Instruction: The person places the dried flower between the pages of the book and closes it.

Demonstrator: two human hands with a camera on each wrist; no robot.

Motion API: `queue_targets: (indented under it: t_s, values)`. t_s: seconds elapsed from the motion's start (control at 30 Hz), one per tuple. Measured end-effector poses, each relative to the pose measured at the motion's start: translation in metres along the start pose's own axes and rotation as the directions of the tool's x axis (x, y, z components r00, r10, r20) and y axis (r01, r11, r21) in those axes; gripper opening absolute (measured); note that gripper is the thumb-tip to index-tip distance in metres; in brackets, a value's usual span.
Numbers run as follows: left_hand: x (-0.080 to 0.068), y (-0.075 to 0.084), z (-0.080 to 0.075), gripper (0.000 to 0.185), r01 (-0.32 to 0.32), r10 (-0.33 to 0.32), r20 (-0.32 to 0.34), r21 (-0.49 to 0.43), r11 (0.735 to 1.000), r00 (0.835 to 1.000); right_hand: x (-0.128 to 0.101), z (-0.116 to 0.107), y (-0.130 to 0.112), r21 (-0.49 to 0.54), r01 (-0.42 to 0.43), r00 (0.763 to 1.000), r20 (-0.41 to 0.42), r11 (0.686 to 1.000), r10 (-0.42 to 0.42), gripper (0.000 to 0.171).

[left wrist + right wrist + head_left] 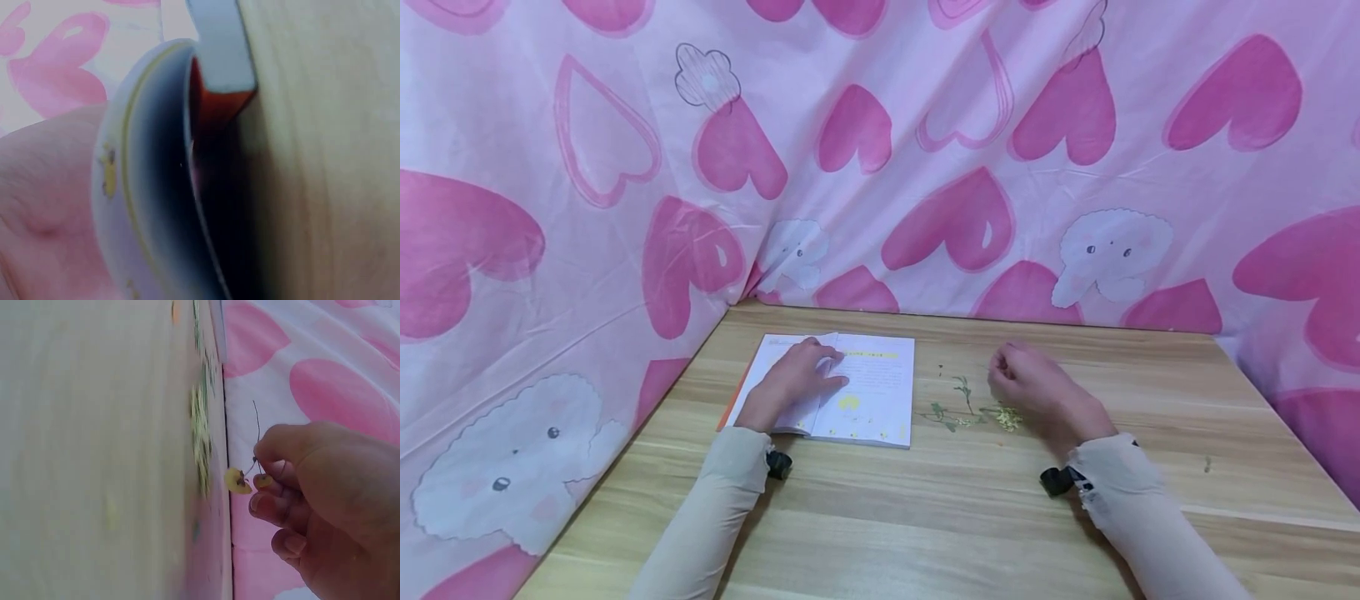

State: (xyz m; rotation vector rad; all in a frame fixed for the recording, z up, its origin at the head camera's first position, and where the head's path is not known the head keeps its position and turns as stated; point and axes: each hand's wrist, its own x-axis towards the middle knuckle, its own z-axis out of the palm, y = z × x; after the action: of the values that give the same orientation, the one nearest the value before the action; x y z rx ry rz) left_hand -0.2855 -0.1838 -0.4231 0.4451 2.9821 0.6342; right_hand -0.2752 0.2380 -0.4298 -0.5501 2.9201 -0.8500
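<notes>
Under the left hand (797, 379) lies an open booklet (865, 392), fingers resting flat on its pages. Just right of it, beside the right hand (1037, 387), dried sprigs (958, 408) lie scattered on the wooden table (925, 517). That hand pinches a thin stem with small yellow petals (239, 481) above the tabletop. Beyond hangs a heart-printed cloth (970, 167).

Sleeves: both forearms covered in long, cream-beige fabric, snug right down to the wrists.
Left wrist (758, 443): small black camera unit (778, 464) strapped at the cuff.
Right wrist (1093, 454): matching black unit (1058, 481), cuff edge slightly frayed.
Hands: bare, no rings.
</notes>
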Motion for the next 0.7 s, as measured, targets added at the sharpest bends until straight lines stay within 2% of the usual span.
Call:
queue_targets:
  t_s: [0.13,0.33,0.47,0.7]
  values:
    - [-0.001,0.001,0.004,0.066,0.006,-0.007,0.021,0.052,0.999,1.000,0.010,0.006,-0.006,-0.078,0.084,0.995,-0.044,0.993,-0.088,0.011]
    - [-0.002,0.006,0.006,0.072,0.014,-0.016,0.029,0.077,0.997,0.999,0.023,0.016,-0.024,-0.146,0.175,0.976,-0.102,0.974,-0.191,0.009]
    - [-0.001,0.006,0.007,0.073,0.011,-0.013,0.029,0.077,0.997,0.999,0.029,0.025,-0.039,-0.191,0.226,0.963,-0.107,0.955,-0.249,0.011]
    - [-0.003,0.007,0.010,0.073,0.038,-0.040,0.040,0.063,0.997,0.998,0.040,0.043,-0.063,-0.223,0.255,0.958,-0.073,0.941,-0.277,0.012]
